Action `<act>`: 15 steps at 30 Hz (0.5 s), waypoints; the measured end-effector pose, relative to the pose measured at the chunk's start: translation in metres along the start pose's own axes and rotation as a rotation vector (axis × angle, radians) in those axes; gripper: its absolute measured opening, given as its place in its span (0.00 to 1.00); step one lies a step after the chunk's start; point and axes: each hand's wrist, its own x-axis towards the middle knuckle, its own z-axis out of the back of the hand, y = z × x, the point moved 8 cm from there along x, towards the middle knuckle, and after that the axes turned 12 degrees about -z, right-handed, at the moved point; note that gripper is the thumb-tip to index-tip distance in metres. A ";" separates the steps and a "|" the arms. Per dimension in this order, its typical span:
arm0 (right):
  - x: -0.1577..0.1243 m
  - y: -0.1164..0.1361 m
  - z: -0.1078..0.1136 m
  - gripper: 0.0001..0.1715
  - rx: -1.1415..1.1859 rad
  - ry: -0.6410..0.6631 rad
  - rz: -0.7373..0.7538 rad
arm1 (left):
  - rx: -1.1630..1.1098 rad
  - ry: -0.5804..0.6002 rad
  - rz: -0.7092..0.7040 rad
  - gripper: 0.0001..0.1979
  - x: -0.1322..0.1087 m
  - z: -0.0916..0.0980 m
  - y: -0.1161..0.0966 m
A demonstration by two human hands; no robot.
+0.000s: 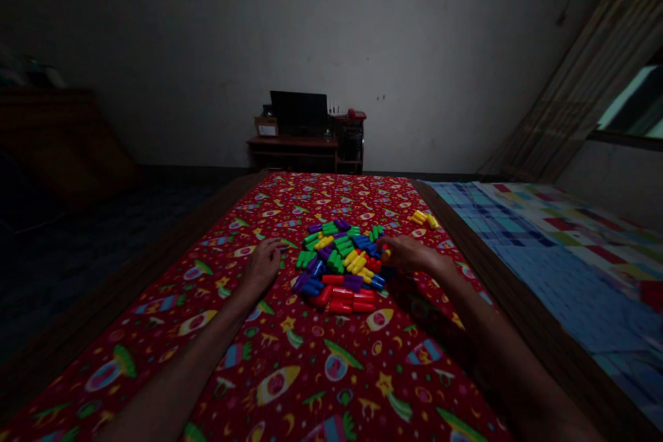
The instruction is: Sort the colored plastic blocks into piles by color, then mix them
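Heap of coloured plastic blocks (pixel 342 264) in the middle of a red rocket-print cloth (pixel 311 359); right hand (pixel 409 253) touches its right edge, grip indiscernible; left hand (pixel 264 266) lies loosely open just left; yellow blocks (pixel 425 219) sit apart beyond.

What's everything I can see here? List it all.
Sheet: one, red with rockets and stars; covering the foreground.
Block pile: one, many pieces, red, yellow, green, blue, purple; middle of the sheet.
Loose blocks: a few, yellow; sheet's far right, apart from the pile.
Quilt: one, blue checked; right of the sheet.
Desk: one, brown; against far wall.
Screen: one, black; on the desk.
Curtain: one, brownish; far right.
Left hand: one; resting on sheet, left of pile.
Right hand: one; touching pile's right edge.
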 end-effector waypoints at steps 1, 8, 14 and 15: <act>0.000 -0.002 0.001 0.18 0.000 -0.035 -0.001 | -0.001 0.000 0.000 0.18 0.000 0.000 0.000; 0.013 -0.049 0.013 0.22 0.343 0.009 -0.017 | 0.009 -0.041 -0.022 0.18 -0.001 0.000 0.001; 0.009 -0.088 0.018 0.27 0.562 -0.022 -0.038 | 0.010 -0.028 -0.023 0.18 0.000 -0.002 0.005; 0.010 -0.098 0.022 0.26 0.564 -0.102 -0.085 | 0.008 -0.029 -0.019 0.18 0.000 -0.002 0.005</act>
